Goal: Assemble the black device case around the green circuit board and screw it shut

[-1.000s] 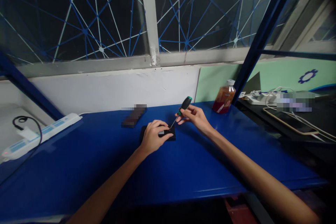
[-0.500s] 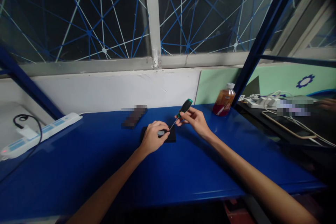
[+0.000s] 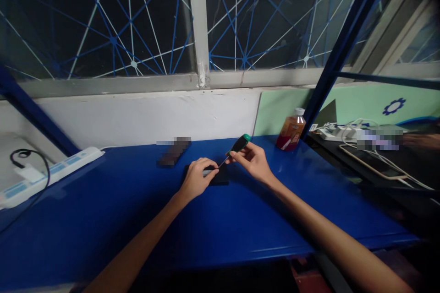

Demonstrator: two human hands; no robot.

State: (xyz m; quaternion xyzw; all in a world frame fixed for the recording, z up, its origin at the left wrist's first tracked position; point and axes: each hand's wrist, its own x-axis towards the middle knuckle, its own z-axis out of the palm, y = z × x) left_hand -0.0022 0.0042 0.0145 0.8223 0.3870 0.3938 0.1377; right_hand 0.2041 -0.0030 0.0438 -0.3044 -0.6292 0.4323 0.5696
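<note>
Since a second ago the screwdriver [image 3: 236,147] has tipped lower and its tip has slid toward the small black device [image 3: 220,177] lying flat on the blue table [image 3: 240,229], a little in front of the blurred dark bar [image 3: 171,156]. The right hand [image 3: 253,161] pinches the handle while the left hand [image 3: 196,178] presses down on the device, fingers closed on a small grey part. With the shaft so slanted, the tip could skid off and jab the left fingertips [image 3: 213,170]; the bottle [image 3: 290,131], well right of the device, looks safe.

Both forearms bare to the frame edge, no sleeves; left hand [image 3: 194,181] and right hand [image 3: 253,162] ungloved
</note>
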